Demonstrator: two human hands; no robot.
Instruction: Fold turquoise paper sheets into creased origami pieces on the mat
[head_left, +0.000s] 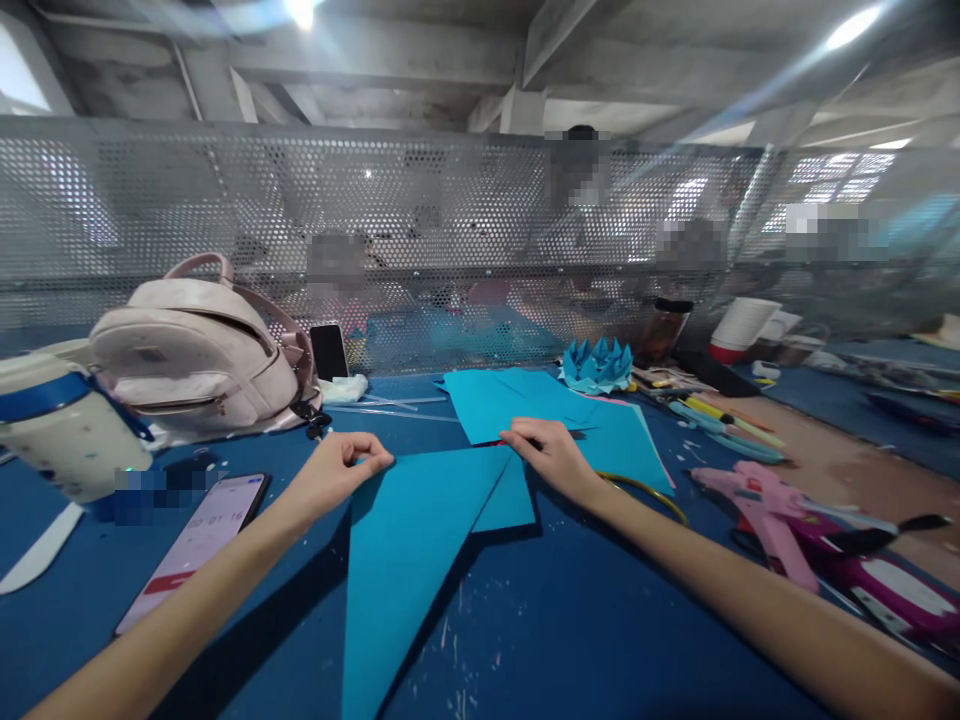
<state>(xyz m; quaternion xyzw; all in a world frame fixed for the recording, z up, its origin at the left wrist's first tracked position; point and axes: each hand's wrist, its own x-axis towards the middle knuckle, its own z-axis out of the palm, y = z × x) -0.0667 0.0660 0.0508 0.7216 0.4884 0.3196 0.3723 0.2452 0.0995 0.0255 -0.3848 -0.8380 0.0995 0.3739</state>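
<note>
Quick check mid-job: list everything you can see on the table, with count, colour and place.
folded sheet: 1, teal, centre
paper stack: several sheets, teal, behind it
paper flower: 1, teal, rear centre
backpack: 1, pale pink, rear left
phone: 1, lit, front left
dark phone: 1, black, propped by backpack
glue gun: 1, pink, right
cup: 1, white, rear right
table: 1, blue
left hand: pinching sheet's left corner
right hand: pressing sheet's top edge

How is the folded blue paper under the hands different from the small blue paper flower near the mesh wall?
The folded paper lies flat on the table as a long triangle; the paper flower stands up with many pointed petals. The folded paper is much larger and is pinched by the left hand and pressed by the right hand; nothing touches the flower. Both look the same blue.
</note>
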